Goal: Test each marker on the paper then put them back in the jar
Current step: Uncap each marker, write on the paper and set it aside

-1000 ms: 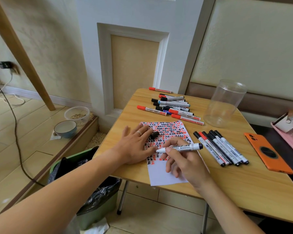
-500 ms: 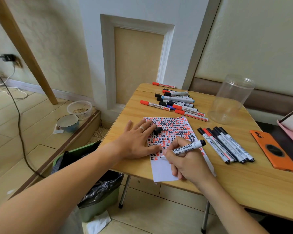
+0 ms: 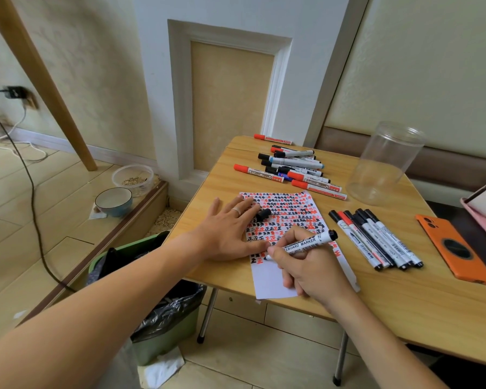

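Wooden table (image 3: 404,313): orange phone (image 3: 458,249) beside markers (image 3: 376,238)

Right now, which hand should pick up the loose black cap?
Left. The left hand lies flat on the paper, fingertips beside the cap. The right hand grips the marker.

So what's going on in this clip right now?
A person is testing markers at a small wooden table. The right hand grips an uncapped black marker with its tip on the paper, which is already mostly covered in red and black marks. The left hand lies flat on the paper, holding it down, with the cap by its fingertips. The jar stands empty; one row of markers lies to the right, a pile farther back.
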